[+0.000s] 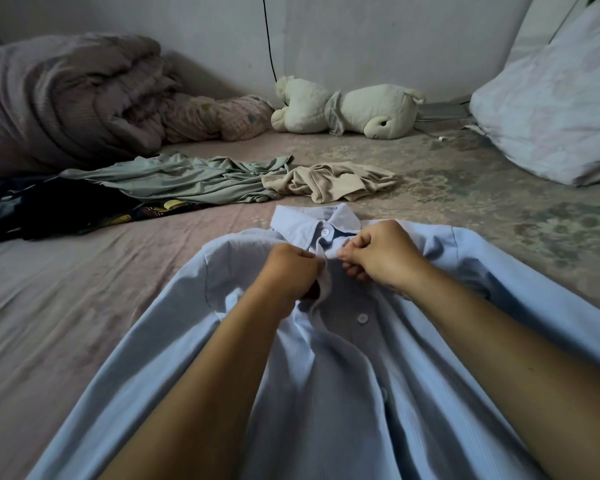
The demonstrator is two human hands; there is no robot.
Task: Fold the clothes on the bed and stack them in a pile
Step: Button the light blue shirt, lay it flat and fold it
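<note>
Blue shirt spread front-up at bed near edge; left hand and right hand together, pinching placket, likely buttoning so front stays aligned for folding.

shirt: pale blue, white buttons. garments beyond: sage green, beige, navy with yellow print. plush toy: cream.

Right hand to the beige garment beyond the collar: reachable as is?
Probably yes, once freed. The right hand pinches the blue shirt placket; the beige garment lies just past the collar, nothing between them.
</note>
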